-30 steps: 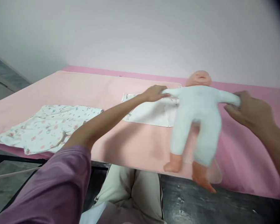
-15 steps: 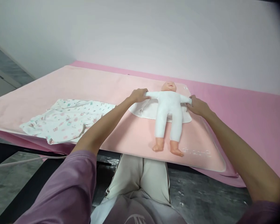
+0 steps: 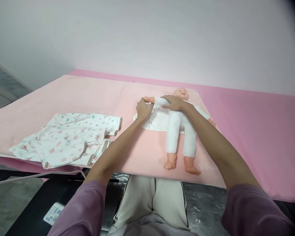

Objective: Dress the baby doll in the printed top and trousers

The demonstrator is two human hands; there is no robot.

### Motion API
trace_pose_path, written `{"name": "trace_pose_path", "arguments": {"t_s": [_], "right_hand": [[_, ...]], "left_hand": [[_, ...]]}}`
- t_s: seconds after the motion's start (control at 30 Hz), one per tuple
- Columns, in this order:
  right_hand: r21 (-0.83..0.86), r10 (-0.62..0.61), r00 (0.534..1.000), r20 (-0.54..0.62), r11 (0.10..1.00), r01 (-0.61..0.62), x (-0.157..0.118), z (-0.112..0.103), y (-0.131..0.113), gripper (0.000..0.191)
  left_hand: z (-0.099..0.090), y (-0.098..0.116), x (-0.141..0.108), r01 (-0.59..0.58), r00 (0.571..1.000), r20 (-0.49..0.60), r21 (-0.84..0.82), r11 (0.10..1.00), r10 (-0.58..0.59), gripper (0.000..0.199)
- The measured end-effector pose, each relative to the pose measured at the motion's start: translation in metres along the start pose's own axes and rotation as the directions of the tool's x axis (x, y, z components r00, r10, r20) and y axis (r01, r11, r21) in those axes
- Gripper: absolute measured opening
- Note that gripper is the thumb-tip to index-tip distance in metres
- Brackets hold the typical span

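A baby doll with a white cloth body lies face up, its head away from me and its bare feet toward me. Beneath its back and arms is a spread white baby garment. My left hand is closed at the garment's edge, just below the doll's small hand; the exact grip is partly hidden. My right hand crosses the doll's chest, its fingers closed around the upper part of that same arm. The doll's other arm stretches out to the right, partly behind my forearm.
Printed baby clothes lie folded on the left of the pale pink mat. A brighter pink cover lies beneath it. Behind the table rises a white wall. A pale cable runs past the front left edge.
My right hand has left the doll's arm on the right and moved left across its chest to the other arm. My left hand has shifted slightly down, and the doll's hand there now shows.
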State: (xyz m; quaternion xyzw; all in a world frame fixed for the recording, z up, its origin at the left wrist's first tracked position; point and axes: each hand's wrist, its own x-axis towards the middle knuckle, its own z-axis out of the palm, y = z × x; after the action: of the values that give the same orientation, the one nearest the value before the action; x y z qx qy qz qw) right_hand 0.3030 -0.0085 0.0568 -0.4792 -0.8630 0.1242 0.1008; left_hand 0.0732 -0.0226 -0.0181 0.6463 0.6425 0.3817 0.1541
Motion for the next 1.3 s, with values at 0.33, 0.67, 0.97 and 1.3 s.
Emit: {"name": "trace_pose_path", "arguments": {"t_s": [0.33,0.67,0.97,1.3], "right_hand": [[0.083,0.072,0.975,-0.211,0.995,-0.055,-0.004,0.022,0.004,0.065],[0.244,0.231,0.901,-0.366,0.959,-0.146,-0.010,0.023,0.012,0.046],[0.060,0.215,0.964,-0.154,0.976,-0.208,0.014,0.025,0.005,0.046],[-0.017,0.164,0.970,-0.180,0.985,-0.170,0.020,0.025,-0.006,0.054]], "left_hand": [[0.017,-0.012,-0.010,-0.231,0.967,0.165,0.267,0.936,0.192,0.054],[0.014,-0.012,0.000,-0.092,0.993,0.086,0.072,0.993,0.086,0.006],[0.001,-0.002,-0.008,-0.184,0.983,0.034,0.060,0.981,0.182,0.013],[0.005,-0.017,-0.003,-0.054,0.992,-0.108,0.064,0.996,0.061,0.022]]}}
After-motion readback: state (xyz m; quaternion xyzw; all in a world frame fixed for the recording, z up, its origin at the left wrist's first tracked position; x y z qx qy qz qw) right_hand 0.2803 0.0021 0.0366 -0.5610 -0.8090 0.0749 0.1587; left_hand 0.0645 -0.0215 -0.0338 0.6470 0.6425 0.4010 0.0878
